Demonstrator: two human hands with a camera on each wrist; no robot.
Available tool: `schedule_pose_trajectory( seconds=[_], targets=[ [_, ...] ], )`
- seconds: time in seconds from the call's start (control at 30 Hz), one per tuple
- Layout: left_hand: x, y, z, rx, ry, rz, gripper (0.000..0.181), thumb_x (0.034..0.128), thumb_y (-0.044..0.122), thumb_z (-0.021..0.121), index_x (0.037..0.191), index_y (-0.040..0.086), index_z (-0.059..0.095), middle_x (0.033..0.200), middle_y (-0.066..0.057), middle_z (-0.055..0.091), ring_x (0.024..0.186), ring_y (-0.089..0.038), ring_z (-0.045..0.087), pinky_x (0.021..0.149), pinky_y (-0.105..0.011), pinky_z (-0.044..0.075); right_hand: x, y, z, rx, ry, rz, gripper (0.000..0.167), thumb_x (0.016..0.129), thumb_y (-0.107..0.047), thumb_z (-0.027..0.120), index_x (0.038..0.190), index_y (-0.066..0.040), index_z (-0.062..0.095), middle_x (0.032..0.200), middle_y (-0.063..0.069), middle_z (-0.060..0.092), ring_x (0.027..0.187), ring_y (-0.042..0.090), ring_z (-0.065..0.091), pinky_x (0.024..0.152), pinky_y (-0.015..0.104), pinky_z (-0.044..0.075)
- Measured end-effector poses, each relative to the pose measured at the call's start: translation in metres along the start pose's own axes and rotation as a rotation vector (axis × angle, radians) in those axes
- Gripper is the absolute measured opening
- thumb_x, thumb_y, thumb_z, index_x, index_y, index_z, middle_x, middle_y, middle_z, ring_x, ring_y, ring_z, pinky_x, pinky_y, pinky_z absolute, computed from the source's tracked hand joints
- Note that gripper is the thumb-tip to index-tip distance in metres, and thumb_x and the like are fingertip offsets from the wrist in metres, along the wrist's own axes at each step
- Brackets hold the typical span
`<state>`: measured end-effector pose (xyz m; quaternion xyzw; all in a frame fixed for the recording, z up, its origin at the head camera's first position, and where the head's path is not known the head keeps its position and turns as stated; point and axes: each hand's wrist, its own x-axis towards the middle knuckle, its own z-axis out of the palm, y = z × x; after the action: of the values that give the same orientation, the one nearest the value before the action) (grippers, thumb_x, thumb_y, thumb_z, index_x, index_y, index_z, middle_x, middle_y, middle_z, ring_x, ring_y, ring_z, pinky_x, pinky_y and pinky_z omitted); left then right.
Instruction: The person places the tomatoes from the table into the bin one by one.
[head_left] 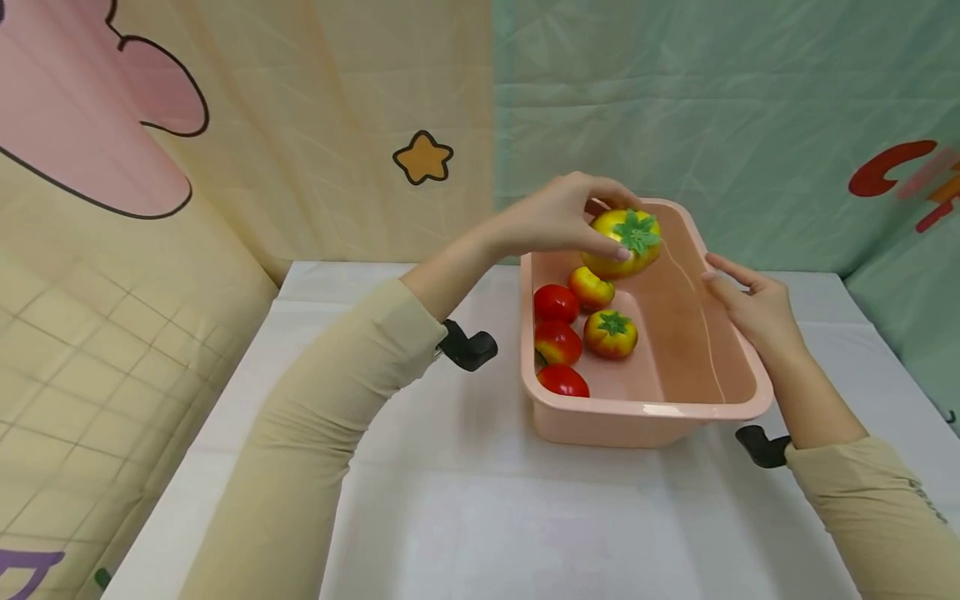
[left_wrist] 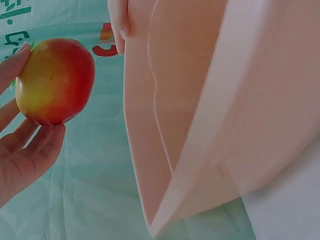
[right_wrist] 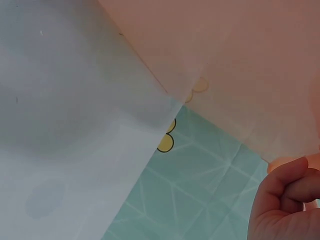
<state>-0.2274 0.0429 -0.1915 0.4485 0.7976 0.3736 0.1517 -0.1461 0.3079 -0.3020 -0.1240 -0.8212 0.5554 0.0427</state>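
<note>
Above the inside of a pink plastic basin [head_left: 645,410], my left hand [head_left: 557,218] holds a yellow tomato [head_left: 636,242] with a green leafy top. From the left wrist view, the same tomato [left_wrist: 56,82] shows a red and yellow underside, with thumb and fingers around it. My right hand [head_left: 761,312] grips the basin's right rim; the right wrist view shows its curled fingers [right_wrist: 285,187] at the basin's edge. Several red and yellow-red tomatoes [head_left: 557,302] lie along the left part of the basin. The basin's right side looks a little raised.
A white-covered table [head_left: 480,517] lies beneath the basin. Behind it hangs a cloth backdrop [head_left: 345,125] in yellow and green with printed figures, close to the table's far edge. A black wrist mount [head_left: 468,346] sticks out below the left sleeve.
</note>
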Motion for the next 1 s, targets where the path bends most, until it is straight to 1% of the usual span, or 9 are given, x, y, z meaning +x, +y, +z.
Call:
schedule_pose_trajectory(
  seconds=[0.07, 0.17, 0.27, 0.4, 0.53, 0.67, 0.73, 0.87, 1.0],
  targets=[
    [0.005, 0.005, 0.003, 0.014, -0.019, 0.001, 0.055, 0.0782, 0.021, 0.076, 0.127, 0.009, 0.056, 0.121, -0.001, 0.057, 0.105, -0.012, 0.053, 0.085, -0.015, 0.044, 0.0, 0.0, 0.0, 0.009, 0.0, 0.0, 0.066, 0.087, -0.046, 0.059, 0.143, -0.017, 0.039, 0.075, -0.027, 0.058, 0.068, -0.006, 0.061, 0.06, 0.016, 0.051],
    [0.011, 0.011, 0.008, 0.001, -0.059, 0.017, 0.055, 0.0787, 0.022, 0.075, 0.128, 0.009, 0.055, 0.121, 0.0, 0.057, 0.106, -0.011, 0.053, 0.085, -0.014, 0.043, 0.001, 0.0, 0.001, 0.013, -0.005, 0.004, 0.067, 0.086, -0.047, 0.059, 0.143, -0.018, 0.038, 0.078, -0.027, 0.057, 0.069, -0.006, 0.061, 0.061, 0.016, 0.051],
    [0.015, 0.013, 0.015, -0.063, -0.1, 0.044, 0.051, 0.0796, 0.018, 0.075, 0.127, 0.009, 0.057, 0.118, -0.001, 0.058, 0.102, -0.011, 0.055, 0.084, -0.016, 0.046, 0.001, 0.001, 0.001, 0.006, -0.009, 0.005, 0.068, 0.085, -0.048, 0.059, 0.143, -0.018, 0.038, 0.082, -0.028, 0.055, 0.071, -0.007, 0.06, 0.062, 0.015, 0.051],
    [0.023, 0.011, 0.025, -0.148, -0.146, 0.068, 0.043, 0.081, 0.013, 0.072, 0.121, 0.007, 0.058, 0.114, -0.003, 0.058, 0.099, -0.013, 0.056, 0.083, -0.018, 0.047, 0.001, 0.002, 0.0, 0.017, -0.014, 0.002, 0.07, 0.085, -0.049, 0.06, 0.143, -0.017, 0.038, 0.081, -0.027, 0.057, 0.071, -0.006, 0.06, 0.062, 0.015, 0.051],
    [0.031, 0.008, 0.034, -0.137, -0.146, 0.073, 0.041, 0.0811, 0.011, 0.072, 0.118, 0.005, 0.057, 0.116, -0.003, 0.056, 0.101, -0.012, 0.054, 0.084, -0.015, 0.045, 0.001, 0.001, 0.0, 0.069, -0.009, 0.003, 0.07, 0.085, -0.047, 0.061, 0.142, -0.015, 0.038, 0.074, -0.024, 0.062, 0.068, -0.003, 0.063, 0.06, 0.016, 0.051],
    [0.038, 0.006, 0.041, -0.097, -0.113, 0.069, 0.046, 0.08, 0.014, 0.073, 0.121, 0.004, 0.056, 0.118, -0.004, 0.054, 0.103, -0.011, 0.052, 0.083, -0.012, 0.043, 0.0, 0.001, 0.0, 0.068, 0.024, 0.0, 0.065, 0.086, -0.044, 0.061, 0.141, -0.014, 0.041, 0.068, -0.023, 0.062, 0.062, -0.004, 0.061, 0.057, 0.015, 0.051],
    [0.041, 0.004, 0.044, -0.09, -0.108, 0.064, 0.047, 0.0794, 0.015, 0.074, 0.121, 0.004, 0.056, 0.12, -0.003, 0.052, 0.104, -0.01, 0.05, 0.083, -0.011, 0.042, 0.001, 0.001, 0.0, 0.064, 0.031, -0.004, 0.062, 0.088, -0.041, 0.06, 0.14, -0.014, 0.042, 0.067, -0.023, 0.061, 0.06, -0.004, 0.06, 0.056, 0.015, 0.05],
    [0.045, -0.002, 0.05, -0.101, -0.128, 0.05, 0.045, 0.0804, 0.016, 0.073, 0.122, 0.005, 0.058, 0.12, -0.002, 0.053, 0.103, -0.009, 0.051, 0.083, -0.011, 0.043, 0.001, 0.002, 0.0, 0.096, 0.015, -0.004, 0.058, 0.089, -0.036, 0.059, 0.14, -0.014, 0.042, 0.07, -0.022, 0.061, 0.061, -0.003, 0.06, 0.056, 0.014, 0.05],
    [0.048, -0.009, 0.054, -0.121, -0.164, 0.011, 0.045, 0.0829, 0.019, 0.071, 0.124, 0.006, 0.057, 0.117, -0.001, 0.058, 0.102, -0.009, 0.053, 0.082, -0.012, 0.044, 0.001, 0.002, 0.001, 0.117, 0.004, 0.002, 0.062, 0.087, -0.041, 0.061, 0.141, -0.016, 0.041, 0.072, -0.024, 0.061, 0.064, -0.004, 0.062, 0.058, 0.015, 0.051]
  ],
)
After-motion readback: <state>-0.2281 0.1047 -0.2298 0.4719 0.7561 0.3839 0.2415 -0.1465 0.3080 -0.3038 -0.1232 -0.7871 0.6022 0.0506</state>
